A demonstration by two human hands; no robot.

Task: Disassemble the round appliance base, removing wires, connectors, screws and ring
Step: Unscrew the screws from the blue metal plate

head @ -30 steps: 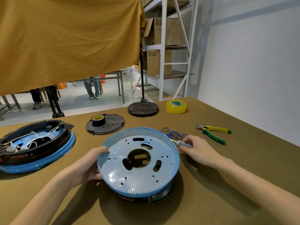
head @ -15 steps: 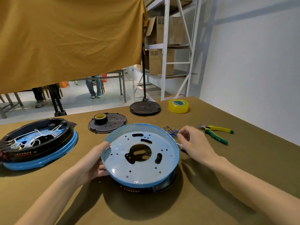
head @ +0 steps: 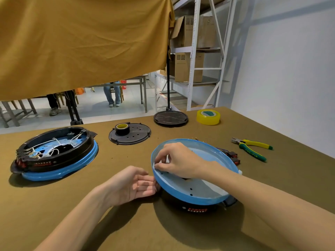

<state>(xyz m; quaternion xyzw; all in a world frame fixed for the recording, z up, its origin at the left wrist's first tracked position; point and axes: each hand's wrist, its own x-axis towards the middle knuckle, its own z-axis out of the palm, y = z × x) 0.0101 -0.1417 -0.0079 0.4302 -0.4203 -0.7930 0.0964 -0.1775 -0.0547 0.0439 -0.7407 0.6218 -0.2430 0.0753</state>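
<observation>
Round blue-rimmed appliance base (head: 203,192) on the brown tabletop (head: 272,187), front centre, tilted up on its left edge. Right hand (head: 178,163) reaching across the pale inner plate, fingers (head: 160,164) pinching something small and whitish at the left rim; cannot tell what. Left hand (head: 132,185) palm-up, fingers straight, touching the rim's outer edge, holding nothing.

Risks, judged:
- Base propped only by an open palm: likely to slip or drop flat if the pinch pulls hard.
- Thin metal rim near fingertips: cut hazard.
- Small piece may tear or fly off.
- Blue wires and red-black connectors (head: 233,156) at the far right edge could snag under the tilted base.
</observation>
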